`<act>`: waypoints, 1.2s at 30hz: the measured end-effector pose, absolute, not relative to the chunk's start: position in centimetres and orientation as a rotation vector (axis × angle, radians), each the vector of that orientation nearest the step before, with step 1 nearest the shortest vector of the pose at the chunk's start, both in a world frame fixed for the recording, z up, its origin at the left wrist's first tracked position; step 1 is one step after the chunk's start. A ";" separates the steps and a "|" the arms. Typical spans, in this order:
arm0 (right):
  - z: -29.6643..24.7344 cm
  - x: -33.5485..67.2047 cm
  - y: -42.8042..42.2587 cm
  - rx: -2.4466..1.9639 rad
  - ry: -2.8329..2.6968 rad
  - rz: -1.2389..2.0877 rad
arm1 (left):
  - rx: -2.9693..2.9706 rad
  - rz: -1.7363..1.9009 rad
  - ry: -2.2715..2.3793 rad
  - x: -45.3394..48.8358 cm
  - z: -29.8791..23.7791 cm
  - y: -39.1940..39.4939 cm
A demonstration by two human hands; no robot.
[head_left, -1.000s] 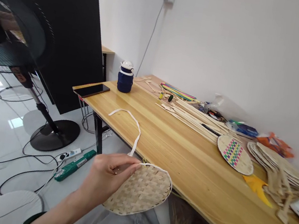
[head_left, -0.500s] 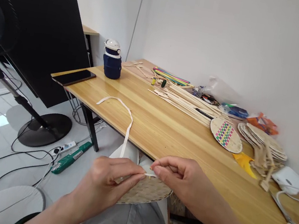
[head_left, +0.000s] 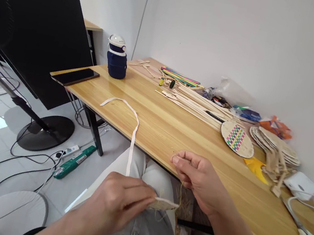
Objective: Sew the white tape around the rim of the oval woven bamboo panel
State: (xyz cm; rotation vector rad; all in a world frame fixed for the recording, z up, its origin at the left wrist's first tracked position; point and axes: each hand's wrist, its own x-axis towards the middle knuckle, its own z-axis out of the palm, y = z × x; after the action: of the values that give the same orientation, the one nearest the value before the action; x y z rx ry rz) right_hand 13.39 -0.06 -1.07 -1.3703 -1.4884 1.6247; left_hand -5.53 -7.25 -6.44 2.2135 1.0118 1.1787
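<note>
My left hand (head_left: 128, 199) pinches the edge of a woven disc (head_left: 165, 204), which is now tilted so that only a narrow side of it shows. A pale fabric strip (head_left: 133, 141) runs from beneath my left hand up over the table edge and curves across the tabletop. To the right, my right hand (head_left: 193, 171) is closed in a pinch above the table's front edge. A thin yellow thread (head_left: 181, 195) hangs from it toward the disc. Whether a needle sits in its fingertips is too small to make out.
On the wooden table (head_left: 161, 126) stand a blue bottle (head_left: 117, 60), a phone (head_left: 76, 76), thread spools (head_left: 172, 84) and bamboo strips (head_left: 197, 106). A colour-patterned disc (head_left: 237, 139), stacked discs (head_left: 278, 148) and scissors (head_left: 294, 216) lie rightward. A fan base (head_left: 47, 133) stands on the floor at left.
My right hand has moved up and away from the disc's edge, drawing the yellow thread. My left hand has lowered slightly and tipped the disc, which was showing its face before.
</note>
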 end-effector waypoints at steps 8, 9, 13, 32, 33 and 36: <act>-1.7 14.0 -1.3 -1.436 -1.707 1.828 | 2.181 1.198 1.068 -5.9 -6.7 -7.0; -1.7 14.0 -1.5 -1.419 -1.749 1.838 | 2.184 1.201 1.069 -5.9 -6.8 -7.1; -1.7 13.7 -1.6 -1.402 -1.849 1.827 | 2.183 1.200 1.067 -5.8 -6.8 -7.2; -3.2 13.2 -1.4 -1.318 -1.855 1.403 | 2.200 1.201 1.089 -6.2 -6.7 -6.8; -3.3 13.1 -1.3 -1.316 -1.823 1.431 | 2.202 1.196 1.082 -6.2 -6.7 -6.8; -3.4 12.8 -1.3 -1.303 -1.791 1.453 | 2.198 1.196 1.078 -6.1 -6.8 -6.8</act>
State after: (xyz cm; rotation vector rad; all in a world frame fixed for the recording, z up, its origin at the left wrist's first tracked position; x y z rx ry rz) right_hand 12.80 -1.35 -3.37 -1.3027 -1.7908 1.4533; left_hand -6.11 -6.82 -6.78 2.1982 1.0785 1.1960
